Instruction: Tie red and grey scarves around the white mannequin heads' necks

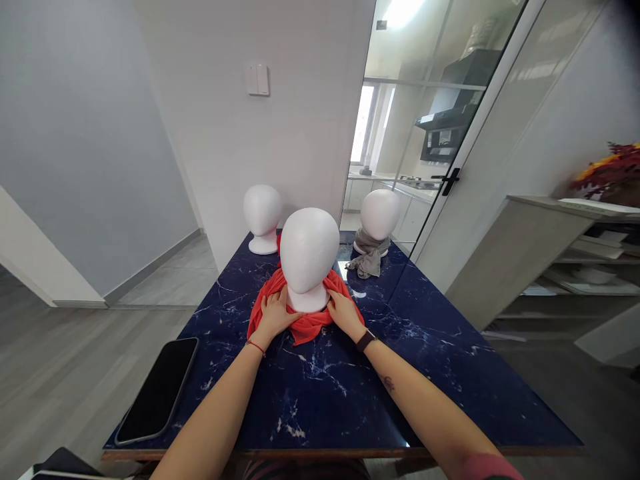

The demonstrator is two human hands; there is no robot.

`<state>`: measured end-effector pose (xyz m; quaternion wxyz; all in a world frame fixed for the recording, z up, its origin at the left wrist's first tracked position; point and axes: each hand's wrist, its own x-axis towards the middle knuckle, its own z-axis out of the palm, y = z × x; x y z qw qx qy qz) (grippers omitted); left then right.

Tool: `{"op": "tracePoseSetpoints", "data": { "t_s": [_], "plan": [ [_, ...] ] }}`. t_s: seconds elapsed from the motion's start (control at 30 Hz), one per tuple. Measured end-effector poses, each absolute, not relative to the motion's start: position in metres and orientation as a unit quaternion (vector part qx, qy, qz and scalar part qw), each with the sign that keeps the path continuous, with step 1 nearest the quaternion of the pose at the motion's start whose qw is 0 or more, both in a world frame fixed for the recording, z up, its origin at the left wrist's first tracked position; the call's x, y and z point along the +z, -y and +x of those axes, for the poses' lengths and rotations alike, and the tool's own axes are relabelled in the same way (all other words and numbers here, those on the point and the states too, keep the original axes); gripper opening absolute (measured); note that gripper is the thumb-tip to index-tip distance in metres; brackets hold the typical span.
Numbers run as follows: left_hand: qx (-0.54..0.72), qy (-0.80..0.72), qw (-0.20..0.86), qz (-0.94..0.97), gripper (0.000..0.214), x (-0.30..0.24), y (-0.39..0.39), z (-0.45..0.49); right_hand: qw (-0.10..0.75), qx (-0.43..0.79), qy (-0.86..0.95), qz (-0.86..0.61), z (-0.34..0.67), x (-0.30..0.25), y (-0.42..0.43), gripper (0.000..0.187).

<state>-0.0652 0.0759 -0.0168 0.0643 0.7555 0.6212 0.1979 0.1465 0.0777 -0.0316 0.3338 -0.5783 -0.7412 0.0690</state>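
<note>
A white foam mannequin head point(310, 250) stands upright at the middle of the table. A red scarf point(313, 328) lies loosely around its base, spread to both sides with a bunched end in front. On the scarf, left of the base, rests my left hand point(274, 313), fingers apart and thumb stretched toward the front of the base. My right hand point(345, 313) is at the right side of the base, its fingertips bent together on the scarf's inner edge. Part of the scarf behind the head is hidden.
The dark blue marbled table point(320, 387) holds a second foam head point(263, 210) at back left and a third foam head point(380, 213) at back right, wrapped in a grey scarf point(369, 257). A phone point(159, 390) lies near the left edge. Shelves point(575, 267) stand right.
</note>
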Motion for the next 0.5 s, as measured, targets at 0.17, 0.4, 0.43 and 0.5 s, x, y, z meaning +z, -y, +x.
{"op": "tracePoseSetpoints", "data": {
  "t_s": [0.17,0.4,0.43,0.5],
  "plan": [
    [0.234,-0.608,0.087,0.754,0.091,-0.013,-0.075,-0.064,0.424,0.155,0.678,-0.581,0.149,-0.032,-0.079,0.032],
    [0.317,-0.591,0.14,0.728,0.093,-0.007,-0.069,-0.058,0.432,0.21,0.621,-0.619,0.149,-0.035,-0.082,0.04],
    [0.326,-0.588,0.146,0.726,0.092,-0.007,-0.068,-0.057,0.427,0.194,0.624,-0.625,0.15,-0.036,-0.083,0.041],
    [0.338,-0.586,0.154,0.72,0.09,-0.007,-0.067,-0.055,0.408,0.138,0.658,-0.618,0.152,-0.039,-0.086,0.044]
  ]
}}
